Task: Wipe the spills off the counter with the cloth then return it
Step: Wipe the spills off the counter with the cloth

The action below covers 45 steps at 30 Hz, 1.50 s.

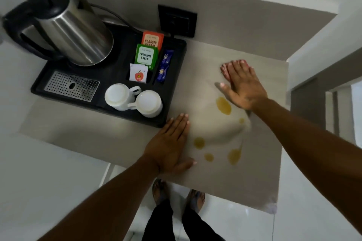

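Note:
A cream cloth (213, 123) lies spread on the beige counter (244, 178), with a large yellow stain (223, 105) and a small one on it. My right hand (242, 88) presses palm-down on the cloth's far right part, fingers stretched out. Resting flat on the counter, my left hand (168, 143) touches the cloth's left edge beside the tray corner. Three yellow spills (199, 143) (209, 157) (234, 155) sit on the bare counter just in front of the cloth.
A black tray (176, 88) at the left holds a steel kettle (74, 31), two upturned white cups (135, 100), tea sachets (146, 56) and a drip grate (71, 86). A black wall socket (177, 20) is behind. The counter's front edge is near my feet (178, 195).

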{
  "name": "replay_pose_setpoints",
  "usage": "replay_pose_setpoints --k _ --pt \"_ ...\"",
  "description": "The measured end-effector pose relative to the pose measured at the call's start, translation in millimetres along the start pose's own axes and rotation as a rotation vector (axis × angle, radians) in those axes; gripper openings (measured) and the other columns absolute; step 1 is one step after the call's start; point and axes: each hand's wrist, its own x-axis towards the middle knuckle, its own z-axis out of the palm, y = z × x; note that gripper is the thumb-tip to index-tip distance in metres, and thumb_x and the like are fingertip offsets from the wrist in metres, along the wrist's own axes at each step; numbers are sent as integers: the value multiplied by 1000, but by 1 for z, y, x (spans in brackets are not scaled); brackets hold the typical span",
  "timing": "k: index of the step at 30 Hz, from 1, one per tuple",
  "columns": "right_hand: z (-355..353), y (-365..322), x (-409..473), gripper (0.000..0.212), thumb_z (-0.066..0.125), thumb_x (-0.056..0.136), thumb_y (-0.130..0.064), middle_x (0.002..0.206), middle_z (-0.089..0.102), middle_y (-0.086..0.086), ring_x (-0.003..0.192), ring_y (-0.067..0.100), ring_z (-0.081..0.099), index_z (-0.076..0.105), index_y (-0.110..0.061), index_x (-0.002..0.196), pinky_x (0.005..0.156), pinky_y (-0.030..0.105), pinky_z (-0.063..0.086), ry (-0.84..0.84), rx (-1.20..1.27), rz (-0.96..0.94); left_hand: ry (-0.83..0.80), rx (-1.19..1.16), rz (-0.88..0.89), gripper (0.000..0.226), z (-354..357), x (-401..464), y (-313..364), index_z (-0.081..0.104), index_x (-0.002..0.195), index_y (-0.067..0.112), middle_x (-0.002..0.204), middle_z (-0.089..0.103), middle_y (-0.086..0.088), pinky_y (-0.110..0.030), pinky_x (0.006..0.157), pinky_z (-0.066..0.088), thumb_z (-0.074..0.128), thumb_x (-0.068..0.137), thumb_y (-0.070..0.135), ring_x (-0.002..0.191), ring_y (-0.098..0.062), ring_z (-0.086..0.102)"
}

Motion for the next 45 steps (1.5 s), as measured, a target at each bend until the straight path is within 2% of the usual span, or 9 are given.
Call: replay_pose_setpoints --k 5,9,13,18,25,31,38,43,45 --pt "3 -40 26 88 16 94 -76 169 -1 8 154 28 -10 4 -21 161 123 47 -5 -46 -22 -135 -23 -22 3 117 -7 8 0 -2 161 -2 171 -6 -24 -42 129 -9 41 90 79 159 -33 -12" --pt "19 -38 -35 87 24 95 -76 169 0 8 154 27 -9 2 -22 161 123 50 0 -42 -90 -279 46 -18 -5 117 -4 -1 2 7 160 -6 170 4 -29 -46 130 0 34 88 82 159 -39 -3" --pt "11 -1 -59 94 23 91 -81 169 7 10 155 28 -3 6 -20 160 123 53 5 -43 -97 -207 86 -8 -35 118 8 -11 4 8 159 -7 170 5 -29 -47 130 2 31 89 84 160 -38 -3" --pt "6 -38 -19 96 15 88 -83 169 -2 9 154 29 -11 3 -22 161 123 50 -6 -64 -39 -105 109 -14 -43 117 5 -7 4 7 160 -5 170 5 -27 -44 129 -2 36 88 83 160 -37 -2" --pt "33 -53 -111 92 18 91 -80 169 0 8 154 27 -10 4 -22 161 123 51 -1 -79 -92 -335 128 10 -35 118 11 -41 6 12 159 -7 169 11 -29 -48 130 3 40 88 84 160 -38 2" --pt "24 -52 -83 91 20 92 -79 169 2 8 154 28 -7 8 -21 161 122 51 -4 -41 -31 -113 131 59 -55 122 19 -59 4 12 159 -6 169 12 -28 -54 129 9 38 86 88 159 -38 4" --pt "58 -140 -128 80 10 99 -70 168 -3 10 153 29 -13 2 -20 161 123 54 -2 -49 -31 -273 126 50 -55 120 14 -59 7 13 159 -6 168 14 -29 -54 129 10 42 86 85 159 -38 6" --pt "62 -97 -191 78 18 101 -68 169 -1 8 154 25 -12 -1 -21 161 122 58 5 -58 -46 -260 159 30 -53 120 17 -60 5 18 158 -8 168 17 -28 -55 128 15 44 85 85 159 -38 8" --pt "54 -88 -178 79 15 100 -70 169 -4 8 153 23 -16 0 -21 161 123 54 -3 -57 -37 -151 171 33 -51 120 18 -60 5 18 158 -7 169 16 -28 -55 128 15 42 85 86 159 -37 7"
